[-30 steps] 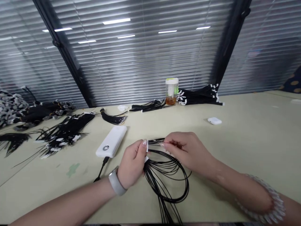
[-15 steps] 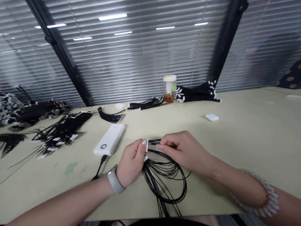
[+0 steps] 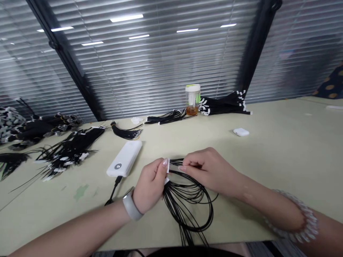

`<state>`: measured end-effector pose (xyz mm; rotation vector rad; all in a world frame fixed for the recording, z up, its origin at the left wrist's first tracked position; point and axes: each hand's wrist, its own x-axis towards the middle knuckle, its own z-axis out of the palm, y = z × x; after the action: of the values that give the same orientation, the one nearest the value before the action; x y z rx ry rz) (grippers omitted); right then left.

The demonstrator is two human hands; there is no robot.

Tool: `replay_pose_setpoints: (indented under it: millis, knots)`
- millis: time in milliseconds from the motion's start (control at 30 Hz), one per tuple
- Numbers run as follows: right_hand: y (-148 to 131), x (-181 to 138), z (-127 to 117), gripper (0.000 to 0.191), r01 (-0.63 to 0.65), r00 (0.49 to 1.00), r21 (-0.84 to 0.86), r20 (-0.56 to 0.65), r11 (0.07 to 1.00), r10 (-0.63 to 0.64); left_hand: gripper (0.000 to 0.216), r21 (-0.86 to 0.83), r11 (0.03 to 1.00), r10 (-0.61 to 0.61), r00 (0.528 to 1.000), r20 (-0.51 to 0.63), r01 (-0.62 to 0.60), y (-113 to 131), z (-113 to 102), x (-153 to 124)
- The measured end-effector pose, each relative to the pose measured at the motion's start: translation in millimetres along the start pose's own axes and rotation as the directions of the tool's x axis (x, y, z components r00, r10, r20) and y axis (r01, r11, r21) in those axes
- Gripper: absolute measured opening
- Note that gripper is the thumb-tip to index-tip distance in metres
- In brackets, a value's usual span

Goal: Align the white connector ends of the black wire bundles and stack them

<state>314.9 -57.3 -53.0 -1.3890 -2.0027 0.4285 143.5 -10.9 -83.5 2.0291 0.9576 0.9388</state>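
My left hand [image 3: 150,185] is closed around the white connector [image 3: 168,166] end of a wire harness, with the thumb pressed on the connector's side. From it and from a second white connector [image 3: 166,181] just below, thin black wires [image 3: 207,214] fan out and loop down toward the table's front edge. My right hand [image 3: 210,171] pinches the upper black wires [image 3: 176,162] a short way right of the connector, thumb and index finger together. The wire ends inside the right hand are hidden by its fingers.
A white power bank [image 3: 124,159] with a black cable lies left of my hands. Black wire bundles [image 3: 72,146] spread along the left and back. A jar of amber liquid [image 3: 192,100] stands by the blinds. A white earphone case [image 3: 240,132] sits right of centre.
Both hands keep nearly the same grip and place on the harness. The whole view has shifted very slightly.
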Motion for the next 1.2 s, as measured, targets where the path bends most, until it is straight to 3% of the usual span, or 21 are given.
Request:
replay_pose_setpoints:
  millis: [300,700,833,867,967,1033,1100,1200]
  knots:
    - [1,-1,2,0.023,0.005,1.000,0.025,-0.007,1.000,-0.005,0.035,0.009,1.000,0.015,1.000,0.015,-0.015,0,1,-1]
    - [9,-4,15,0.016,0.174,0.982,-0.091,-0.064,0.981,-0.180,0.033,0.152,0.983,0.094,0.995,0.036,-0.099,8,-3,-5]
    - [13,-1,8,0.004,0.105,0.988,-0.213,-0.087,0.971,-0.126,0.034,0.199,0.978,0.068,0.998,-0.006,-0.066,12,-8,1]
    - [11,-2,5,0.010,0.088,0.986,-0.258,-0.117,0.962,-0.121,0.034,0.195,0.980,0.056,0.998,-0.031,-0.049,13,-9,2]
    - [1,-8,-4,0.019,0.099,0.942,-0.406,-0.255,0.909,-0.216,0.034,0.146,0.989,0.015,0.994,-0.110,0.001,12,-11,6]
    - [-9,-15,-9,0.023,0.130,0.917,-0.471,-0.278,0.873,-0.287,0.036,0.089,0.996,-0.011,0.986,-0.165,0.026,12,-13,7]
    - [-18,-22,-12,0.033,0.152,0.951,-0.435,-0.178,0.888,-0.251,0.037,0.045,0.998,-0.028,0.971,-0.238,0.040,13,-15,9]
    - [-25,-28,-8,0.032,0.131,0.986,-0.191,0.128,0.973,-0.107,0.039,0.024,0.998,-0.042,0.947,-0.319,0.052,13,-18,12]
